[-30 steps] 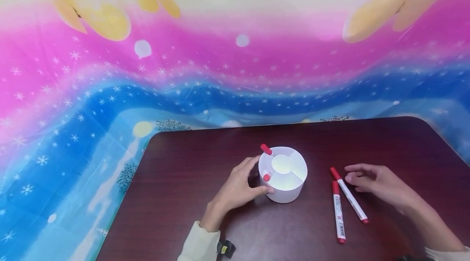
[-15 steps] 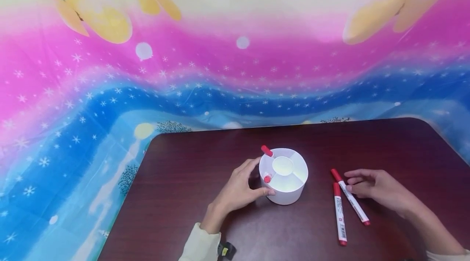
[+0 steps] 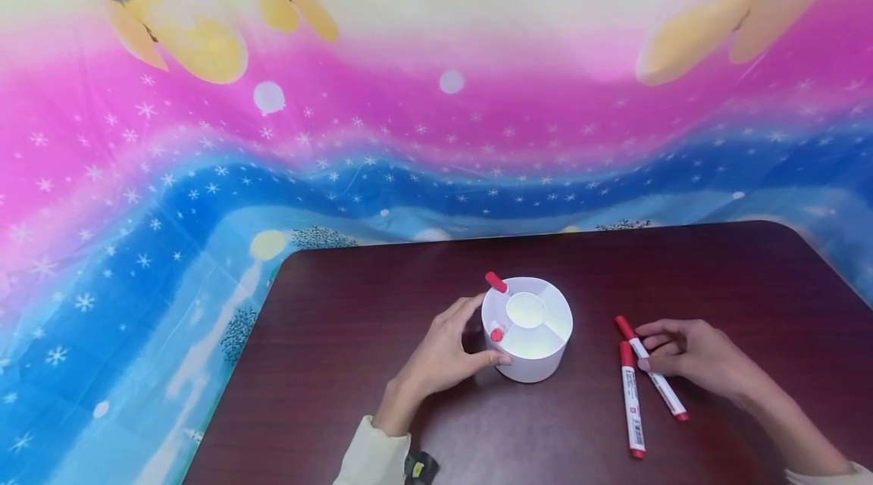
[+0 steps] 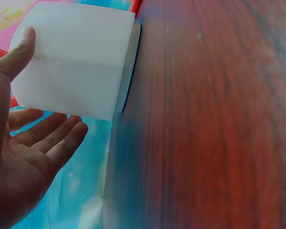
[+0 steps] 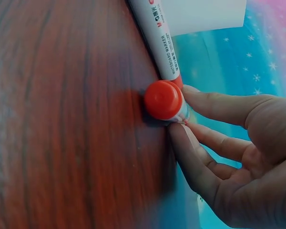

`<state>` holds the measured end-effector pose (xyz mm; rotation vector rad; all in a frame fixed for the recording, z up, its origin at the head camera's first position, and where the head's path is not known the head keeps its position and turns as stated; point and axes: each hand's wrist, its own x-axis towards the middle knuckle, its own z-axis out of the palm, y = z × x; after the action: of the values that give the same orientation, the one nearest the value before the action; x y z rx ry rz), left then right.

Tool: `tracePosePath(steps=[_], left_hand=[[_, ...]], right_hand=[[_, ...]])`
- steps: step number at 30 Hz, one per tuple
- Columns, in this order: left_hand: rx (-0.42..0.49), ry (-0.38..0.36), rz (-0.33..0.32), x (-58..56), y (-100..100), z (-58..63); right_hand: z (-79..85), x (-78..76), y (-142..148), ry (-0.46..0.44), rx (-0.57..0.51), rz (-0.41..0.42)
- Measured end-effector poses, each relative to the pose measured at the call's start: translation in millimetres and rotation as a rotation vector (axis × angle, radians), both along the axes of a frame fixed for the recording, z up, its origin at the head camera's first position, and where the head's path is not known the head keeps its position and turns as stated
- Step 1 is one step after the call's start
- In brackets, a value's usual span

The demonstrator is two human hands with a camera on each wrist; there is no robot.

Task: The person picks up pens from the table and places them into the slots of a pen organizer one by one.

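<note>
A round white pen holder (image 3: 536,369) with divided compartments stands on the dark wooden table. My left hand (image 3: 443,341) grips it from the left, the thumb on its wall in the left wrist view and the other fingers round its far side. Two markers lean inside with their red caps up, one red cap (image 3: 496,282) at the back rim, another red cap (image 3: 497,334) near the front. On the right, my right hand (image 3: 702,356) pinches a whiteboard marker (image 3: 658,383) between thumb and fingers, its red end (image 5: 163,100) facing the right wrist camera. The marker lies low over the table.
A second whiteboard marker (image 3: 632,409) lies on the table (image 3: 327,333) just left of the pinched one, its red cap pointing away. Behind the table's far edge hangs a colourful cloth (image 3: 382,106) with snowflakes. A small black object (image 3: 420,467) sits by the left sleeve.
My right hand has moved slightly left and down onto the right marker, and its thumb and fingers have closed on it. The left hand stays on the pen holder.
</note>
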<state>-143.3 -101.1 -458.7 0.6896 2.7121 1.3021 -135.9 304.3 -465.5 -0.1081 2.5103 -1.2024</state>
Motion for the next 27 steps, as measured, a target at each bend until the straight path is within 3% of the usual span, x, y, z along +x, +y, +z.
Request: tracePosePath(steps=[12,17,27], left_hand=[[0.007,0.006,-0.004,-0.4,0.4,0.3],[0.007,0.004,-0.007,0.0,0.3,0.5],[0.016,-0.008,-0.001,0.9,0.3,1.5]], right_hand=[[2.1,-1.4,-3.9,0.011,0.012,-0.004],[10.9,-1.4,-2.7,0.009,0.003,-0.012],[28.3,-2.5,-9.4,0.099,-0.006,0.001]])
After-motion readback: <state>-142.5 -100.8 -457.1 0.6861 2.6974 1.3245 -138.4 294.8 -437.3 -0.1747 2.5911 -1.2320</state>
